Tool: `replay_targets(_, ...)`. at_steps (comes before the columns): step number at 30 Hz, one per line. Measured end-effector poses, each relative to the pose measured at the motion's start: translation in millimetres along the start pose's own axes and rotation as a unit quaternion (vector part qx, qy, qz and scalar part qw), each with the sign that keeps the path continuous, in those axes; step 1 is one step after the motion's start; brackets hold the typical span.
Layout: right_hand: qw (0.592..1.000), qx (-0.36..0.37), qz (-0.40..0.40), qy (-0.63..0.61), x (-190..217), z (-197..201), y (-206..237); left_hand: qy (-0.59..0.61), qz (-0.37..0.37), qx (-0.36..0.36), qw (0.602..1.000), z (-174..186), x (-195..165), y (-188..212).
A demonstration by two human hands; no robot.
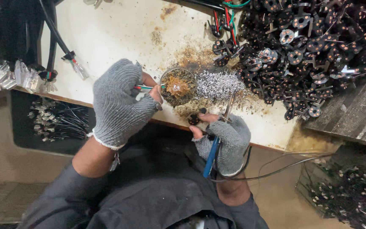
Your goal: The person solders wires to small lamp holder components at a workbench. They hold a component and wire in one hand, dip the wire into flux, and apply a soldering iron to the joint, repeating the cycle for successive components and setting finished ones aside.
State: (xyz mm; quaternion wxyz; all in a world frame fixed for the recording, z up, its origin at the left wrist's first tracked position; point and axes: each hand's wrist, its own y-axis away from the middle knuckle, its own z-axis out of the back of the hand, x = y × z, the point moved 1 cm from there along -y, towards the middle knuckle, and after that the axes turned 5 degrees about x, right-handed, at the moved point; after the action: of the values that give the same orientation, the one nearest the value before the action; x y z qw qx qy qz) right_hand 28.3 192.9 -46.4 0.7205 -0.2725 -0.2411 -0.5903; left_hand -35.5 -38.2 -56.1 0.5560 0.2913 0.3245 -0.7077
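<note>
My left hand [119, 104], in a grey fingerless glove, pinches a thin red/green/white wire bundle [145, 87] w/ its bare tips poking into the small round tin [178, 86] of brownish paste on the stained white bench [115, 34]. My right hand [222, 138] (same glove) grips a blue-handled soldering iron [212, 154], tip up near the heap of silvery shavings [218, 85], & its fingertips also pinch a small black round part [195, 119]. Big pile of black disc parts [306, 46] sits far right, clear connectors [17, 75] at left edge.
</note>
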Motion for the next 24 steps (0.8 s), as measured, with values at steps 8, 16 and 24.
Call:
replay_targets(8,0.999,-0.028,0.036,-0.006,4.9,-2.5,5.9,-0.021,-0.018,-0.015,1.0,1.7,1.3,4.5)
replay_targets(16,0.996,-0.039,0.079,-0.004,5.1,-5.1,9.5,0.06,-0.096,0.077,0.991,3.7,-27.4,40.2)
replay_targets(24,0.973,0.01,-0.079,-0.215,-6.5,23.2,47.7,-0.031,-0.107,0.103,0.988,-30.4,-37.0,42.8)
